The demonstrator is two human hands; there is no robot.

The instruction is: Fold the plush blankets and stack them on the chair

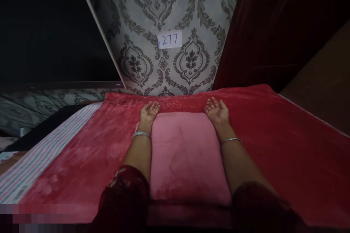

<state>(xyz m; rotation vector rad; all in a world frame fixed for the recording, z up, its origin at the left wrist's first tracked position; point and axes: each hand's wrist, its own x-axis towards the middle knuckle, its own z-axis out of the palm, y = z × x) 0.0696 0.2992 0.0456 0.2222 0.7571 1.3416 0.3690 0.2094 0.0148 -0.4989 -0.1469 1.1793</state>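
**Open palms at the far corners of a pink folded cloth**

Left hand [149, 112] palm up, fingers loosely spread, grasping nothing, resting at the far left corner of the pink folded cloth [187, 156]. Silver bangle [141, 134] just behind on the wrist. Cloth flat between both forearms on the red blanket [287, 153]. Right hand [217, 112] likewise palm up and released, at the far right corner. Beyond both hands, patterned wall [175, 69] with a paper tag [170, 39] reading 277.

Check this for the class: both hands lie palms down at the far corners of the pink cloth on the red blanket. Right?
Not quite. In the head view the left hand and right hand lie palms up, fingers open, at the far corners of the pink cloth on the red blanket.
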